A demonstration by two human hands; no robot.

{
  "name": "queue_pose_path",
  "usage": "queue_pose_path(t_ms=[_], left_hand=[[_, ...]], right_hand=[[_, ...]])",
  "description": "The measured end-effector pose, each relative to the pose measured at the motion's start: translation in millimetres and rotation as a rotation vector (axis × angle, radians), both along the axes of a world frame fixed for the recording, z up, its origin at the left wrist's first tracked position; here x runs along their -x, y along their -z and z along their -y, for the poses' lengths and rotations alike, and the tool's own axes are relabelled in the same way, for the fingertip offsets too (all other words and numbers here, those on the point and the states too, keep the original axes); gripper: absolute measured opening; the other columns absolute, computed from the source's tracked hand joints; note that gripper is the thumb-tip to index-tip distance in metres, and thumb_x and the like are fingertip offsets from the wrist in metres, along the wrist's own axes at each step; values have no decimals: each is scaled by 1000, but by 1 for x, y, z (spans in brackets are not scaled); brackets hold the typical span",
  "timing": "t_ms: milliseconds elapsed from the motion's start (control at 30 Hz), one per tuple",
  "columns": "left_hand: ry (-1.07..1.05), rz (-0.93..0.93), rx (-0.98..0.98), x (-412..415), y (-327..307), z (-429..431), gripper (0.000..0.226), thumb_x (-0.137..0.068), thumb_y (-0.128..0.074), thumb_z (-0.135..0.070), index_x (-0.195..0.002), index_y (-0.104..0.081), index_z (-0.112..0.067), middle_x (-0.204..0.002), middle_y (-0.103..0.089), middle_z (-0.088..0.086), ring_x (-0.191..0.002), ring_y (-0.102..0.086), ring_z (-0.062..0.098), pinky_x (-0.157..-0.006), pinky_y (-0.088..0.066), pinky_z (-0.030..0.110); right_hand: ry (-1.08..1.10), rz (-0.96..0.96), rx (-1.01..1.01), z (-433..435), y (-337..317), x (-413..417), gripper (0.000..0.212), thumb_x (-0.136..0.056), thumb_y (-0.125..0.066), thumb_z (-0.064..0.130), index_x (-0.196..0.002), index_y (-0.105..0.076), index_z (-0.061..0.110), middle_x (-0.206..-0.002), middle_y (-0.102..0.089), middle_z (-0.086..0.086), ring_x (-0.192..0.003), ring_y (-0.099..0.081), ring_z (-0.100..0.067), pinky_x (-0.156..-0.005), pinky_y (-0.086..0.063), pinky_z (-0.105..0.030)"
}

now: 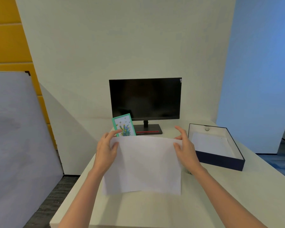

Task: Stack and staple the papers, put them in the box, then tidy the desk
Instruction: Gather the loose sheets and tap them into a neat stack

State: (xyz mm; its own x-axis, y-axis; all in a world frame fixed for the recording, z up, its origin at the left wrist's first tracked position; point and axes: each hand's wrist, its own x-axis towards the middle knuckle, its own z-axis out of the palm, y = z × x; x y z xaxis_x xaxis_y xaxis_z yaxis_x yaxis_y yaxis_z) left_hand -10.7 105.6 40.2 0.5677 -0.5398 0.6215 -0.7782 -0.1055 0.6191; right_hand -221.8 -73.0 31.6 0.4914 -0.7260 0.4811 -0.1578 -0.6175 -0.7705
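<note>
A: Where are the papers (pixel 145 163) now?

B: They are held up in front of the person, over the middle of the worktop (pixel 138 209). The sheets stand almost upright, with the lower edge near the surface; I cannot tell if it touches.

A: And the hands?

B: The left hand (pixel 105 150) has its grip closed on the upper left corner, thumb in front and fingers behind. The right hand (pixel 185 148) pinches the upper right corner with the thumb, while its other fingers are spread and lifted.

A: Which way is the box (pixel 220 159) from there?

B: To the right and a little farther back, just beside the right hand. It is open and seems to have a white sheet inside already. The right hand is clearly the nearer one.

A: How do the papers lie against it?

B: Their long edge runs left to right. I think the stack must travel to the right and be laid flat to enter.

A: Do you see a stapler?

B: No. Only a monitor (pixel 145 99) and a small green picture frame (pixel 124 125) behind the papers.
</note>
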Motion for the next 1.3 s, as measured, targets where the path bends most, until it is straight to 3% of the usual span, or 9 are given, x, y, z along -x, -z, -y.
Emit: queue_pose_path(t_ms=[167,300,533,633,733,900,1033,1133,1300], left_hand=[[-73,48,121,6,-2,-1,40,-88,-54,3,-115,-64,-26,-92,-54,0,-85,-54,14,-74,-34,8],[-92,34,129,10,5,-1,37,-89,-53,3,-116,-65,-21,-94,-50,0,-89,-52,13,-73,-31,-1],[-109,-17,117,16,24,-4,39,-90,-54,0,-120,-64,-24,-98,-49,-1,-86,-51,12,-77,-38,19],[-118,14,148,13,23,-5,47,-91,-52,2,-125,-61,-29,-101,-49,1,-85,-50,9,-73,-34,7],[-115,6,165,10,23,-5,45,-90,-51,5,-118,-67,-26,-99,-51,-2,-85,-50,1,-76,-31,-5],[-147,-78,183,7,22,-4,36,-90,-53,1,-112,-69,-22,-104,-54,-2,-96,-53,10,-85,-31,7],[-131,-223,251,7,22,-6,34,-88,-56,-2,-114,-62,-23,-107,-56,-6,-100,-55,11,-90,-38,21],[-46,-531,360,6,20,-8,46,-87,-63,-9,-126,-46,-28,-101,-60,-8,-91,-60,7,-78,-46,23],[79,-879,365,-2,27,-11,20,-87,-67,-14,-106,-63,-10,-95,-70,5,-83,-64,24,-67,-50,30]], right_hand=[[79,21,196,-2,-1,-2,40,-98,-38,2,-128,-57,21,-107,-48,2,-101,-50,-12,-76,-36,3],[85,17,257,-6,2,-5,37,-97,-41,2,-124,-61,18,-100,-45,0,-93,-49,-11,-77,-40,-6],[62,-38,240,-10,15,-7,42,-98,-39,3,-132,-55,23,-111,-41,2,-98,-48,-9,-76,-42,-5],[90,-42,236,-8,12,-8,41,-98,-39,3,-130,-57,22,-113,-37,4,-101,-45,-9,-85,-46,-17],[96,-44,235,-7,13,-8,42,-98,-40,2,-131,-57,21,-112,-37,4,-101,-44,-8,-81,-38,-8],[120,-15,219,-7,13,-10,42,-97,-41,-1,-127,-60,21,-112,-37,4,-102,-43,-6,-76,-35,1],[119,-10,170,-8,13,-11,40,-97,-40,0,-125,-61,20,-110,-40,2,-103,-45,-9,-74,-34,2],[115,8,144,-8,12,-11,41,-97,-39,-2,-124,-61,20,-108,-43,-1,-101,-47,-11,-73,-36,4],[107,18,119,-7,9,-9,43,-94,-40,-7,-120,-63,18,-107,-42,-2,-100,-47,-11,-75,-32,8]])
